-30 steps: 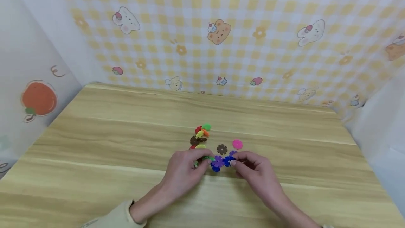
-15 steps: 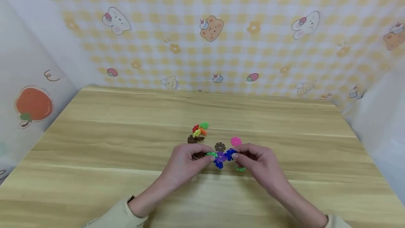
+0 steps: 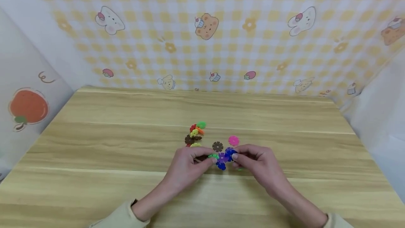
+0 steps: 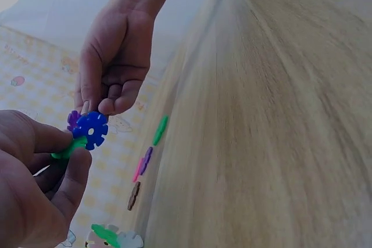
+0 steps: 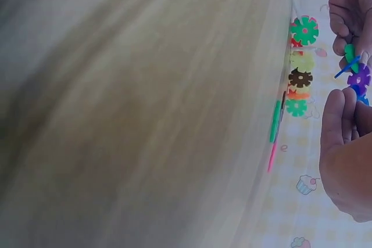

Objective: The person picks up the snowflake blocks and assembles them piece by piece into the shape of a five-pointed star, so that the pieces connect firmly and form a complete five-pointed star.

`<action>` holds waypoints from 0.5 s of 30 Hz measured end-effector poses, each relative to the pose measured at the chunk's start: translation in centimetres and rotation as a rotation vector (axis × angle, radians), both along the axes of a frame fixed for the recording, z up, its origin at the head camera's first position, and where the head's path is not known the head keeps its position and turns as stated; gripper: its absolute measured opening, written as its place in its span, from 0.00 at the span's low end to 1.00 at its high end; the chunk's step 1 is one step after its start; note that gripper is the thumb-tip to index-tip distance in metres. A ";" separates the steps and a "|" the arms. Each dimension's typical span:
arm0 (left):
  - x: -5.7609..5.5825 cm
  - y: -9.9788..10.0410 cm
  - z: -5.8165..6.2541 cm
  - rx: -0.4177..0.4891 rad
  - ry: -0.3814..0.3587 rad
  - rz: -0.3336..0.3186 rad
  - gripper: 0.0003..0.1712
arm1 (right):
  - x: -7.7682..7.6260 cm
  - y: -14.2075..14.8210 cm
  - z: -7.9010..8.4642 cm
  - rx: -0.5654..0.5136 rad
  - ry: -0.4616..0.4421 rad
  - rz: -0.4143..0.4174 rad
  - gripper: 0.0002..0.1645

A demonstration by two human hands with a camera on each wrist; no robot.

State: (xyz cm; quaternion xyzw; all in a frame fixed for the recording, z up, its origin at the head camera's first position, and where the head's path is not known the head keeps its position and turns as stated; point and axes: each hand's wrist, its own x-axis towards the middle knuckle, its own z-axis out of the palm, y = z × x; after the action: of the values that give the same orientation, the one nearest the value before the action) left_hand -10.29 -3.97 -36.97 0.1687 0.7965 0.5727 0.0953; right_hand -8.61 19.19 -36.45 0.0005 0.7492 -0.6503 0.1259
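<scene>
Between my two hands is a small cluster of notched plastic snowflake discs. My left hand [image 3: 186, 164] pinches a green disc [image 3: 213, 156] between thumb and index finger. A purple disc [image 3: 222, 158] sits beside the green one, with a blue disc [image 3: 221, 166] at its lower edge. My right hand [image 3: 257, 161] pinches another blue disc [image 3: 232, 155], which overlaps the purple disc's right side in the head view. In the left wrist view, a blue disc [image 4: 93, 129] stands face-on above the left fingertips. The right fingers partly hide the right-hand blue disc.
Behind the left hand lies a joined group of red, green, orange, yellow and brown discs [image 3: 194, 133]. Loose brown [image 3: 217, 146] and pink [image 3: 233, 140] discs lie beyond the hands. A loose green disc [image 4: 161, 130] lies near the right hand, on the wooden table [image 3: 126, 122].
The right-hand blue disc has come closer to the purple disc and now overlaps it. The cluster has turned slightly. Both hands keep their pinches, and the head view has shifted a little.
</scene>
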 end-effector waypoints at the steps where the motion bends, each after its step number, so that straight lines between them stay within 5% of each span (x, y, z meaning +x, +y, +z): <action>1: 0.0 0.0 0.0 0.002 -0.015 0.000 0.08 | 0.0 -0.1 0.0 -0.004 -0.007 -0.005 0.13; 7: 0.1 -0.9 0.2 -0.011 -0.126 0.021 0.09 | -0.1 -0.9 -0.3 -0.056 -0.042 -0.019 0.14; 15: 0.1 -2.5 0.6 -0.024 -0.145 0.017 0.09 | 0.0 -1.8 -0.1 -0.106 -0.108 0.002 0.18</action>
State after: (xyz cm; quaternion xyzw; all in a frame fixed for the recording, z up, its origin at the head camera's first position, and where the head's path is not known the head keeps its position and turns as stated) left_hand -10.18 -6.52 -36.41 0.1190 0.7956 0.5747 0.1501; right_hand -8.62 17.43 -36.60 0.0285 0.7059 -0.6878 0.1666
